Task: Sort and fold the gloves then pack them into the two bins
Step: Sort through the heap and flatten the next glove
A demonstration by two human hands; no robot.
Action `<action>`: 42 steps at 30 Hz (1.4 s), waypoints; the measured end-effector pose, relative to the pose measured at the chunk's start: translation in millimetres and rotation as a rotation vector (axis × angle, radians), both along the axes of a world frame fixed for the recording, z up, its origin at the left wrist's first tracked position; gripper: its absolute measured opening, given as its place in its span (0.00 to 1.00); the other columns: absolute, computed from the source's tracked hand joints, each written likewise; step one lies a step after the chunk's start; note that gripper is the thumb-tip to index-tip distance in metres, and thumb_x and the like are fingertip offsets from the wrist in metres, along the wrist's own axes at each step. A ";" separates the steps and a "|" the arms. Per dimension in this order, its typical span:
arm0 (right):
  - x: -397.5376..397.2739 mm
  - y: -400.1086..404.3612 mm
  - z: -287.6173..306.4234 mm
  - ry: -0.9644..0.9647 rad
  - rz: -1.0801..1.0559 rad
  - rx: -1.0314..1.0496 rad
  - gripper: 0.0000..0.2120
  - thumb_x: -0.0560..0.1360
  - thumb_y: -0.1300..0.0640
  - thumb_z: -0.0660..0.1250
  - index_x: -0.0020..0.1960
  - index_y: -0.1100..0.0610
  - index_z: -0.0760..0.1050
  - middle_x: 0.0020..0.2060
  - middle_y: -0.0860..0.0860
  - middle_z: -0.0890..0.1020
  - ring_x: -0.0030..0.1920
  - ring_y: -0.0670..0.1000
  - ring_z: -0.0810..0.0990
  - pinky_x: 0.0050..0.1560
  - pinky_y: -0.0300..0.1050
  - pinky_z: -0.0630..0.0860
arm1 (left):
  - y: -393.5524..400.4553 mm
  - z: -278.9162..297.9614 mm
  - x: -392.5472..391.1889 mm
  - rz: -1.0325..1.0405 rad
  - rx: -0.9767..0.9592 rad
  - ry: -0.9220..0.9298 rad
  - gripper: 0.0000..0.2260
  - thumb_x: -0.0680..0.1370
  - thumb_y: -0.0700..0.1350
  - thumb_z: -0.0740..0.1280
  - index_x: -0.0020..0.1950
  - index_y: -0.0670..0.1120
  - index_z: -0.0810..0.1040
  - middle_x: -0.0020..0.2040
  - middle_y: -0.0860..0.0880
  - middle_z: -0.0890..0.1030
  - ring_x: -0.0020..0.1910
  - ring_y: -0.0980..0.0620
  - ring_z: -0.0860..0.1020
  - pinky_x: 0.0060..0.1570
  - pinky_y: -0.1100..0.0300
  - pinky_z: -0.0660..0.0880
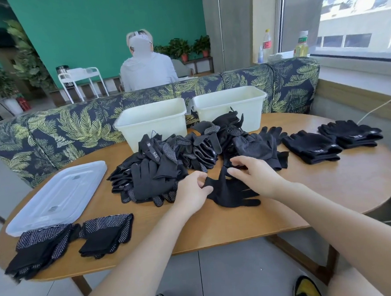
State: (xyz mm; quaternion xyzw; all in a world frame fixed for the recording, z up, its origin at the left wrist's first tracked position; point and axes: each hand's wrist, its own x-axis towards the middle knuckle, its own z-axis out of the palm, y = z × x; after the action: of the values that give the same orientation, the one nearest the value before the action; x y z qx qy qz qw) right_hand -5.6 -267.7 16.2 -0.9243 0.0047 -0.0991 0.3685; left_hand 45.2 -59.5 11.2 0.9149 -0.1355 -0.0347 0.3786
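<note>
A heap of black gloves (175, 162) lies before two empty white bins (152, 118); folded stacks (331, 139) sit at both desk ends.

bare table (329, 185) right of centre, glove heap (179, 158) blocking the two bins (151, 120) behind

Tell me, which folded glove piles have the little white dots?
The two folded piles at the table's near left corner, beside the clear lid. The two folded piles on the far right are plain black.
</note>
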 end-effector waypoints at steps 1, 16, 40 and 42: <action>6.3 3.1 2.2 0.023 0.014 0.032 0.25 0.81 0.42 0.64 0.75 0.52 0.71 0.68 0.47 0.78 0.68 0.48 0.75 0.69 0.44 0.70 | -1.6 -0.1 -0.5 0.003 -0.012 0.000 0.18 0.79 0.44 0.72 0.68 0.53 0.77 0.52 0.51 0.81 0.51 0.52 0.77 0.50 0.62 0.68; -10.2 9.6 75.5 0.421 0.490 0.562 0.10 0.77 0.57 0.74 0.56 0.61 0.84 0.56 0.61 0.85 0.60 0.62 0.83 0.65 0.58 0.77 | 25.7 100.4 -30.9 -0.218 -0.525 -0.215 0.22 0.75 0.35 0.75 0.61 0.58 0.80 0.45 0.55 0.81 0.47 0.55 0.84 0.54 0.56 0.80; 9.0 -0.5 16.9 0.168 -0.055 -0.083 0.12 0.77 0.42 0.71 0.47 0.51 0.83 0.34 0.47 0.85 0.34 0.41 0.80 0.34 0.32 0.70 | -4.5 8.6 29.3 -0.220 -0.078 -0.153 0.20 0.79 0.35 0.68 0.68 0.52 0.78 0.60 0.51 0.81 0.56 0.59 0.80 0.63 0.63 0.75; 24.2 5.4 22.2 0.016 -0.112 -0.067 0.11 0.79 0.44 0.70 0.51 0.52 0.83 0.39 0.44 0.83 0.42 0.43 0.80 0.41 0.35 0.72 | -1.9 9.7 30.7 -0.210 -0.106 -0.176 0.19 0.80 0.35 0.68 0.68 0.53 0.79 0.61 0.52 0.81 0.59 0.59 0.79 0.65 0.64 0.74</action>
State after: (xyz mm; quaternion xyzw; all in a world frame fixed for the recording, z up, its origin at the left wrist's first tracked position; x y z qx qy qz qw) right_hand 18.6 -262.4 38.3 -0.9352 0.0557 -0.1123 0.3311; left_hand 75.8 -61.4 20.9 0.8739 -0.2650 0.0135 0.4073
